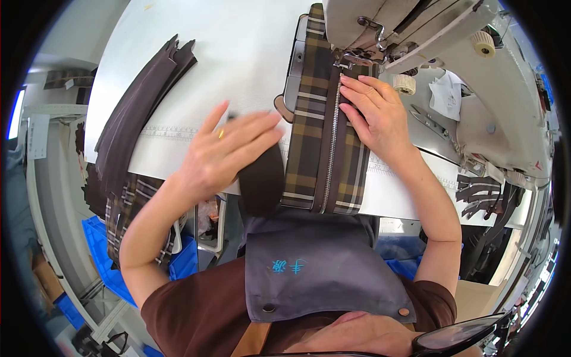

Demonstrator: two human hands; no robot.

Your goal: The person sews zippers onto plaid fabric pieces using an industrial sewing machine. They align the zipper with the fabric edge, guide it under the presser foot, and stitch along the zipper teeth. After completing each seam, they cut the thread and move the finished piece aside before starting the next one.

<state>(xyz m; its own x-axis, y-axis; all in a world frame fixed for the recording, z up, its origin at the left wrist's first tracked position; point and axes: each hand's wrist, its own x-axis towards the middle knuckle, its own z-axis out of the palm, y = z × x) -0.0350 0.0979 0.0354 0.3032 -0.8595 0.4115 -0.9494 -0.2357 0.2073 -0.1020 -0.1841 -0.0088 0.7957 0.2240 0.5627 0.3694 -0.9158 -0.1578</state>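
A plaid fabric panel (306, 125) in brown, black and white lies lengthwise under the sewing machine head. A dark zipper with metal teeth (329, 157) runs along it toward the presser foot (343, 64). Resting on the zipper and the panel's right part, my right hand (376, 116) has its fingers stretched out, just below the presser foot. My left hand (223, 152), blurred by motion, is left of the panel with fingers extended and spread. A dark fabric strip (262, 184) curves from under it past the table's front edge; my left thumb is hidden.
A stack of dark fabric strips (140, 107) lies on the left of the white table (238, 65). The sewing machine (499, 101) stands at the right. Several zipper pieces (479, 193) lie at the right edge. Below left are a blue bin (98, 238) and hanging plaid fabric (134, 208).
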